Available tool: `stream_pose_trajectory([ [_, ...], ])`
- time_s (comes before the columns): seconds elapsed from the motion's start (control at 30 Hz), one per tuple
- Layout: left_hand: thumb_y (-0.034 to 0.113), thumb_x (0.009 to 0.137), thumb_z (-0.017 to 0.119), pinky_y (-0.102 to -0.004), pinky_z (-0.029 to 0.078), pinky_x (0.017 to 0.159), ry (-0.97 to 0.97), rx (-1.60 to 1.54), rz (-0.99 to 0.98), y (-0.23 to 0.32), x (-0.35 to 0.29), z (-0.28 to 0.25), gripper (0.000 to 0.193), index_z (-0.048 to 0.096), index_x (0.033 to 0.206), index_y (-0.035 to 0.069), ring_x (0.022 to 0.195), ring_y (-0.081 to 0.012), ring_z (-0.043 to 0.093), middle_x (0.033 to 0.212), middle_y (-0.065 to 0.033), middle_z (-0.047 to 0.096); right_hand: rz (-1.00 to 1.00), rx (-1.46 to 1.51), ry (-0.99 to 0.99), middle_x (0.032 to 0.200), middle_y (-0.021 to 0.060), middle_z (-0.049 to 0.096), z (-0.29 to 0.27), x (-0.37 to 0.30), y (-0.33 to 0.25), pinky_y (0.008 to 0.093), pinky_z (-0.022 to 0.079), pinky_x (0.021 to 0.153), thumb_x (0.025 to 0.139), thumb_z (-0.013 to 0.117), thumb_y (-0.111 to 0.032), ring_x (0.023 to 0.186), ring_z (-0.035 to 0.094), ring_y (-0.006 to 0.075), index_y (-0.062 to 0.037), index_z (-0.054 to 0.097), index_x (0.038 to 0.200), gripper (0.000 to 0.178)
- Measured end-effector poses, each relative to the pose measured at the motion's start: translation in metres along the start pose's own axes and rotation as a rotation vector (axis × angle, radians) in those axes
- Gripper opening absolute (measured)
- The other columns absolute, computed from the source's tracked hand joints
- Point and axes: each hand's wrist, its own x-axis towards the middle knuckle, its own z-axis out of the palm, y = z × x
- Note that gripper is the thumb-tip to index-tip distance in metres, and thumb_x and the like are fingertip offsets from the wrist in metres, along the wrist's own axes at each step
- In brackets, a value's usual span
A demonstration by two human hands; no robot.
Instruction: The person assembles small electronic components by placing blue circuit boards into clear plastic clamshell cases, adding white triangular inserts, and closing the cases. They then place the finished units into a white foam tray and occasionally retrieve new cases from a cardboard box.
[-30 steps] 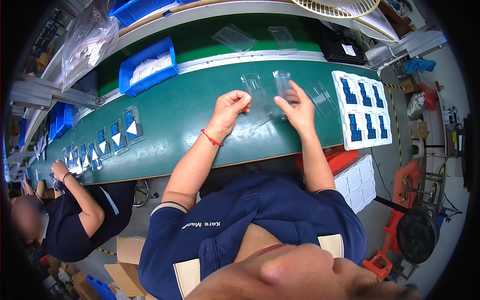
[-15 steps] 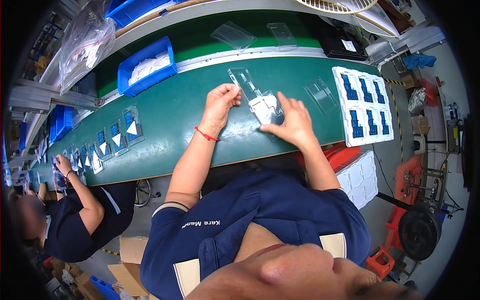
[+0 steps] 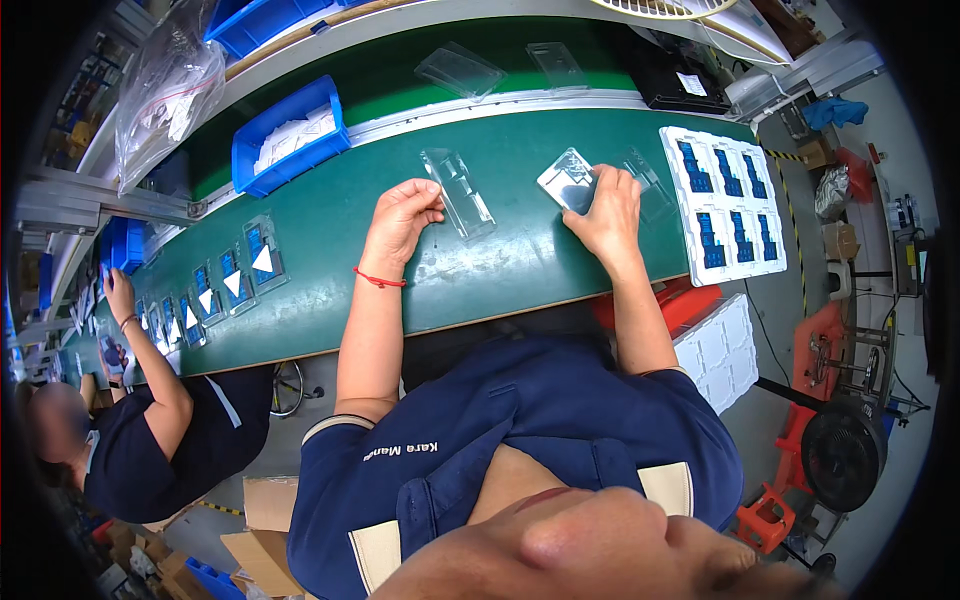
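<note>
Green worktop (image 3: 520, 270) runs across the middle of the frame; just left of the frame's centre line, above mid-height, a clear plastic shell (image 3: 463, 200) slants down to the right, its left edge by the fingertips of the left hand (image 3: 400, 220); that hand is closed to a pinch, thumb against curled fingers, and seems to have only the shell's rim; whether the shell also rests on the worktop I cannot tell.

Right of centre, the right hand (image 3: 612, 215) is partly open, thumb at the lower edge and fingers along the right side of a glossy pale shell (image 3: 568, 180), which it appears to hold tilted; glare whitens its surface, so its moulded hollows are hard to read.

To handle these well, I would keep the pinch light and on the rims, since thin plastic probably flexes and smudges; spread thumb and fingers to opposite edges, so neither shell twists; turn the pale one out of the glare to check its face; and mind a further clear shell (image 3: 650, 185) lying just beyond the right fingers, which a careless knuckle could push toward the white tray (image 3: 716, 262) of blue pieces (image 3: 710, 243) at the right.
</note>
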Motion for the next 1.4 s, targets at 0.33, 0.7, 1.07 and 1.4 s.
stream_pose_trajectory([
  [0.33,0.013,0.089,0.065,-0.0285,0.052,0.068,0.038,0.082,-0.036,0.013,-0.003,-0.009,0.01,0.065,0.088,0.003,0.076,-0.0156,0.062,0.081,-0.0068,0.064,0.018,-0.145,0.014,0.107,0.0192,0.056,-0.005,0.006,0.005,0.0449,0.045,0.092,0.059,0.084,-0.018,0.102,0.054,0.0358,-0.0003,0.053,0.113,0.065],
  [0.7,0.014,0.09,0.065,-0.025,0.05,0.059,0.079,0.174,-0.098,0.027,-0.007,-0.018,0.011,0.065,0.088,0.003,0.073,-0.0134,0.061,0.082,-0.0059,0.065,0.065,0.152,-0.068,0.118,0.0235,0.052,-0.017,0.009,-0.008,0.0455,0.051,0.088,0.066,0.077,-0.033,0.104,0.061,0.0414,-0.0005,0.037,0.141,0.091],
  [1.07,0.021,0.087,0.071,-0.0272,0.041,0.045,0.386,0.872,-0.042,0.025,-0.008,-0.004,0.025,0.066,0.074,0.0,0.046,-0.0087,0.051,0.058,-0.0014,0.058,-0.256,0.011,-0.039,0.126,0.0211,0.056,0.043,0.11,-0.085,0.0466,0.042,0.099,0.073,0.076,-0.049,0.119,0.051,0.0371,-0.0017,0.056,0.129,0.076],
  [1.4,0.022,0.079,0.074,-0.043,0.044,0.088,0.234,1.434,0.856,-0.001,-0.006,0.032,0.025,0.069,0.099,0.009,0.099,-0.031,0.057,0.101,-0.0122,0.063,-0.252,-0.035,0.072,0.112,0.0195,0.062,0.084,0.196,-0.086,0.0438,0.047,0.094,0.068,0.079,-0.036,0.108,0.055,0.038,-0.0031,0.063,0.119,0.063],
])
